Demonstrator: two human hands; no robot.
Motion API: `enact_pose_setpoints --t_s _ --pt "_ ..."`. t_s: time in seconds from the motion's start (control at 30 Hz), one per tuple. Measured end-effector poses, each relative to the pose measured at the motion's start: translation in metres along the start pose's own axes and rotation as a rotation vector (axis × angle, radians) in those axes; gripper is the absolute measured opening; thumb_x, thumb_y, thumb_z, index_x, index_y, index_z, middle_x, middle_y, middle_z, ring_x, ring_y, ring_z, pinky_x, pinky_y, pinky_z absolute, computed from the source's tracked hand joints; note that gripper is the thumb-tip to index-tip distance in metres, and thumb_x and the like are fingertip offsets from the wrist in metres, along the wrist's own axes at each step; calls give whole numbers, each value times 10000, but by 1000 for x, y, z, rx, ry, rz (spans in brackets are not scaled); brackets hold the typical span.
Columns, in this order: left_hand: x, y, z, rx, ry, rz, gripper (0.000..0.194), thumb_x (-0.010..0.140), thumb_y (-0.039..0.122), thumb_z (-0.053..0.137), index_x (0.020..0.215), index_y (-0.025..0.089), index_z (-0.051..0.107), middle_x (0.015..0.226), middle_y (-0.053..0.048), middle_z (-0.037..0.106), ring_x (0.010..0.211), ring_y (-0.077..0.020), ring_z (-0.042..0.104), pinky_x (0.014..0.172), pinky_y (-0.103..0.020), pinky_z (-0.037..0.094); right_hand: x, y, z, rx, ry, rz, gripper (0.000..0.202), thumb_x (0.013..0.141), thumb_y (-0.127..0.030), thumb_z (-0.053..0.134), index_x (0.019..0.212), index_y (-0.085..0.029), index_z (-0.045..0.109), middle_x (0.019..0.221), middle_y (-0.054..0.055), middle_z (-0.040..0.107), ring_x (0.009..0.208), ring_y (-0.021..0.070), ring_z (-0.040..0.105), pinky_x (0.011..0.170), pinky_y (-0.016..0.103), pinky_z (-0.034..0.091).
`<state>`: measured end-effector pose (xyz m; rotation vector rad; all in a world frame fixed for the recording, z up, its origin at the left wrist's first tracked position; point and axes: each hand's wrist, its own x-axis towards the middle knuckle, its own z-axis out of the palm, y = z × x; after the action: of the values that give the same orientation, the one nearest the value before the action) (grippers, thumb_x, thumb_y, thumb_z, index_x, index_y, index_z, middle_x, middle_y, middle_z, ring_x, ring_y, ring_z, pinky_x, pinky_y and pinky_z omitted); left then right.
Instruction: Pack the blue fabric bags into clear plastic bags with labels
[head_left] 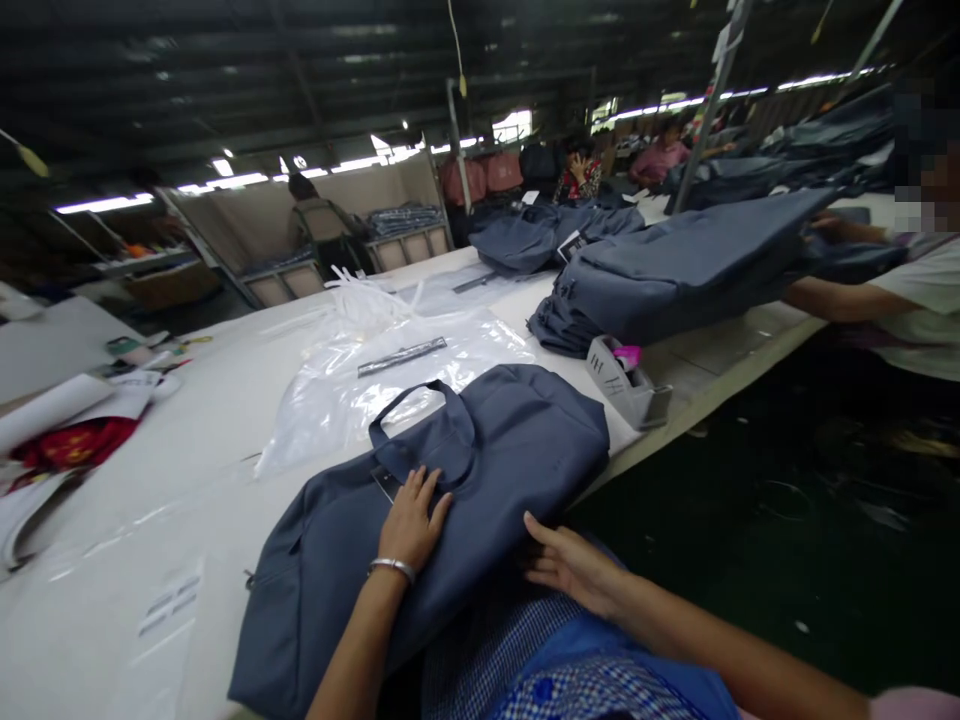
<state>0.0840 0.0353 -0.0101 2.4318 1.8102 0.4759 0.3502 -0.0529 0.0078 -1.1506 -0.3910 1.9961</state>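
A dark blue-grey bag (pixel 495 480) lies on its side on the white table in front of me, its base edge towards me. Its looped handle (pixel 461 425) rests over the upper side, and a dark tag (pixel 386 484) shows beside my fingers. My left hand (pixel 411 520), with a silver bracelet at the wrist, lies flat on the bag just below the handle, fingers spread. At the near edge of the bag is my right hand (pixel 566 562), thumb apart from the fingers and its tip against the fabric; it grips nothing that I can see.
Clear plastic bags (pixel 405 360) lie behind the bag. A grey box (pixel 619 380) with a pink item stands at the table's right edge. Beyond it are stacked blue-grey bags (pixel 660 270) and a co-worker's arm (pixel 855 298). Paper rolls (pixel 52 410) lie at left.
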Motion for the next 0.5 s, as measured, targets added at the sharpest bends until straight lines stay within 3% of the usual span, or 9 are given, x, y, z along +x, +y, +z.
enact_pose_setpoints --t_s 0.13,0.3,0.5 --pt "1 2 1 3 -41 -36 548 944 523 388 1401 232 466 1484 -112 459 1401 -291 366 1137 -500 362 8 1 17 252 44 42 629 759 -431 779 1251 -123 538 1133 118 705 1030 223 679 937 344 545" --pt "2 1 -4 -44 -70 -76 561 943 533 381 1411 232 453 1511 -107 418 1421 -283 327 1163 -513 312 4 -1 41 316 71 28 678 749 -386 794 1311 -135 511 1186 107 691 1091 240 654 937 359 559" --pt "0 -9 -16 -249 -174 -108 533 936 551 388 1393 287 471 1519 -62 413 1432 -246 306 1175 -495 294 4 9 56 308 -79 -52 602 765 -421 768 1279 -170 578 1226 70 681 1169 240 612 977 361 540"
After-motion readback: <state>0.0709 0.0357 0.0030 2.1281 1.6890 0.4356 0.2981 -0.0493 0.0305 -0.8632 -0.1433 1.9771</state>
